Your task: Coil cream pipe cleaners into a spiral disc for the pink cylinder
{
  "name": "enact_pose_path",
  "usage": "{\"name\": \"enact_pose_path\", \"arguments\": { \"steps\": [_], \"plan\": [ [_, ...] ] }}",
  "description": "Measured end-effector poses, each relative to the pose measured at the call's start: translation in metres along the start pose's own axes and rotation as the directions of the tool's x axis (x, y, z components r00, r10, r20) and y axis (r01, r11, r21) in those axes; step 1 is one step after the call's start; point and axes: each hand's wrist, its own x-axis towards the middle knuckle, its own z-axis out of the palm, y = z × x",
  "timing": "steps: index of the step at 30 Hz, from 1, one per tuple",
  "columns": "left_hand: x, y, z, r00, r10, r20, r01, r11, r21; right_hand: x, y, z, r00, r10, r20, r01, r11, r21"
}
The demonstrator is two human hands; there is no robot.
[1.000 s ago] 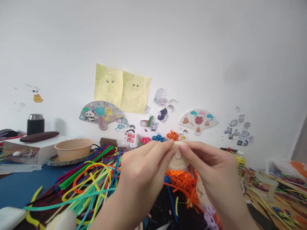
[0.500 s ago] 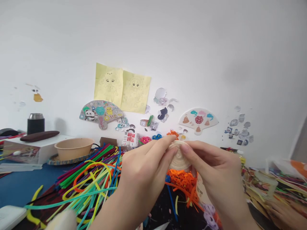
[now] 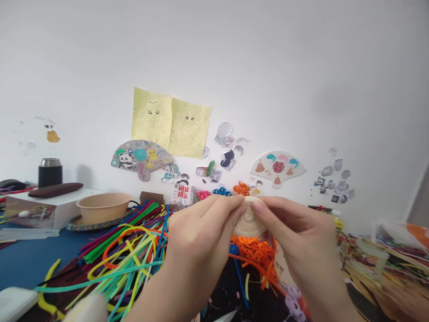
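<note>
A cream disc, wound in a flat spiral like a coiled pipe cleaner, is held up between both hands. My left hand pinches its upper left edge, fingertips pressed together. On the other side, my right hand has its thumb on the disc's face near the top, with the fingers curled behind the right edge. Just below lies a heap of orange pipe-cleaner pieces. To the left of my left hand are long loose pipe cleaners in many colours.
A tan bowl stands on a woven mat at the left, near a white box. Pipe-cleaner flowers line the wall. A glass jar and another person's blurred hand are at the right. A pointed blade shows at the bottom.
My left hand has shifted slightly, so more of the disc's left side and the orange flower behind show. The grip of both hands stays nearly the same.
</note>
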Motion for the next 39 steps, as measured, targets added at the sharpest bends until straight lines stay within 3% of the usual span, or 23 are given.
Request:
{"name": "enact_pose_path", "arguments": {
  "steps": [6,17,26,39],
  "plan": [
    [-0.0004,-0.0006,0.0006,1.0,0.008,0.018,-0.009,1.0,0.006,0.0017,0.0002,-0.0008,0.997,0.077,0.028,-0.078,0.996,0.044],
    [-0.0079,-0.0033,0.0013,0.993,0.061,0.099,-0.069,0.994,0.082,0.0028,-0.0007,-0.0019,0.992,0.109,0.059,-0.11,0.994,0.017],
    [-0.0046,-0.003,0.0031,0.994,0.056,0.089,-0.064,0.994,0.088,0.0009,0.0002,0.0006,0.999,0.037,-0.025,-0.039,0.995,-0.094],
    [-0.0028,-0.0006,0.0038,0.997,0.053,0.063,-0.058,0.995,0.087,0.0021,-0.0015,0.0001,0.998,-0.043,-0.051,0.035,0.988,-0.147]
  ]
}}
